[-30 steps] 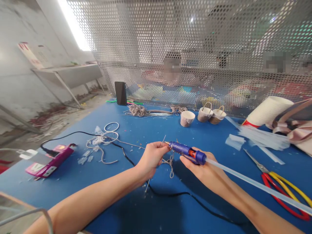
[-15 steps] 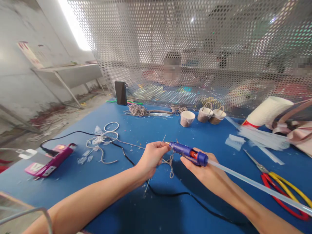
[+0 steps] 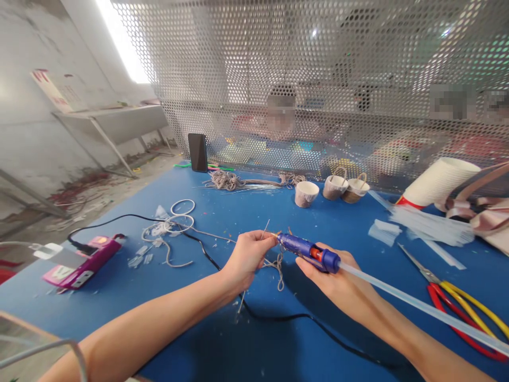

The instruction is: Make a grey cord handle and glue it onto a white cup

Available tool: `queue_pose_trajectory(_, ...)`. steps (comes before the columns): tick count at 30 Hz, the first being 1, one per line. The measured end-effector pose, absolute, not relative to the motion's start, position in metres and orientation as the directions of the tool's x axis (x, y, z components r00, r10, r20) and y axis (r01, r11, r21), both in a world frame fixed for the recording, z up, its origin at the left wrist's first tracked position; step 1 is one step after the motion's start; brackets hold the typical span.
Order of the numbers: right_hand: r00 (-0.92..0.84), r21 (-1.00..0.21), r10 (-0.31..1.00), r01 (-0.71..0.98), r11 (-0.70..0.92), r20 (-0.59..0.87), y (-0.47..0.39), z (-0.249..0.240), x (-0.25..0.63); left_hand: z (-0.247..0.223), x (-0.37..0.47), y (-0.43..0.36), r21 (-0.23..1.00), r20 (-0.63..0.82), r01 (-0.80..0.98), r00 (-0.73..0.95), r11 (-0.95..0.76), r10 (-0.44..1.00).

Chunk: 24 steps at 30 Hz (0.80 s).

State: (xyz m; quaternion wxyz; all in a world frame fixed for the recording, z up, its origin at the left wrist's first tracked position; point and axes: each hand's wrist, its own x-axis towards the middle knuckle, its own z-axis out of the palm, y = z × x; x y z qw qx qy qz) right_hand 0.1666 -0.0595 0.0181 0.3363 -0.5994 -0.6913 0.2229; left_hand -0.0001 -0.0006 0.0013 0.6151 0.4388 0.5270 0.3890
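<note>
My right hand (image 3: 338, 276) is wrapped round a blue hot glue gun (image 3: 296, 244), with a long translucent glue stick (image 3: 397, 295) running out of its back. The gun's nozzle points left, right at the fingertips of my left hand (image 3: 248, 254). Between thumb and fingers, that left hand pinches a thin wire (image 3: 266, 227), whose ends stick out above and below the hand. Grey cord (image 3: 280, 273) hangs in a loose loop just below the nozzle. Whether the nozzle touches the wire is too small to tell.
Three small cups (image 3: 306, 194) stand at the back near a perforated metal screen (image 3: 238, 79). Scissors (image 3: 433, 281) and more glue sticks (image 3: 433, 223) lie at right. A purple power strip (image 3: 83, 265), two white rings (image 3: 183, 208) and a black cable (image 3: 286, 318) are on the blue table.
Almost nothing differs. Both hands stay in place, the wire and the glue gun still together; the view has shifted very slightly.
</note>
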Motion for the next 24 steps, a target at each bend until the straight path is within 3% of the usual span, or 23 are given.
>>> queue_pose_trajectory(24, -0.057, -0.725, 0.972, 0.656, 0.207, 0.227, -0.054, 0.0213, 0.16, -0.0025, 0.0015, -0.0013, 0.961, -0.265, -0.03, 0.185, 0.276, 0.946)
